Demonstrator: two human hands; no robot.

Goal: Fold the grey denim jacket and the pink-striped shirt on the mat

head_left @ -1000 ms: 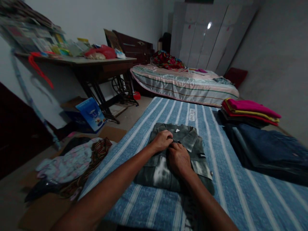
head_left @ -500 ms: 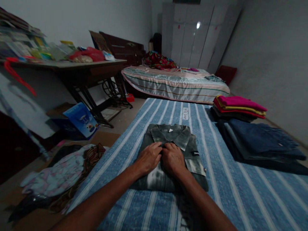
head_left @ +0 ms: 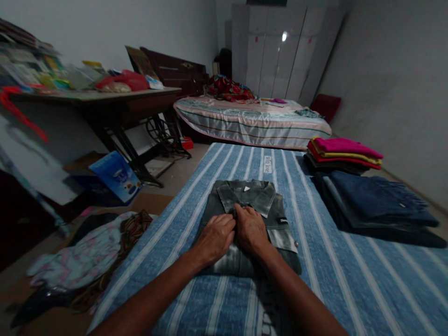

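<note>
A folded dark grey and whitish mottled shirt (head_left: 280, 238) lies flat in front of me, its collar pointing away and a small white label at the neck. My left hand (head_left: 216, 237) rests on its front, fingers curled in at the placket just under the collar. Close against it, my right hand (head_left: 250, 228) pinches the other side of the placket, thumb and fingers bent. What lies between the fingertips is mostly hidden by the hands. Under the shirt is a blue and white striped bed cover (head_left: 189, 210).
To the right sit folded jeans (head_left: 378, 196) and a stack of bright folded clothes (head_left: 346, 147). Loose clothes (head_left: 80, 256) lie in a box at the left. A sewing machine table (head_left: 133, 95) stands along the left wall. Another bed (head_left: 252, 121) is beyond.
My right hand's fingers have shifted slightly at the placket, and the left hand has slid a little down toward me. The shirt stays in place; the view has turned slightly.
</note>
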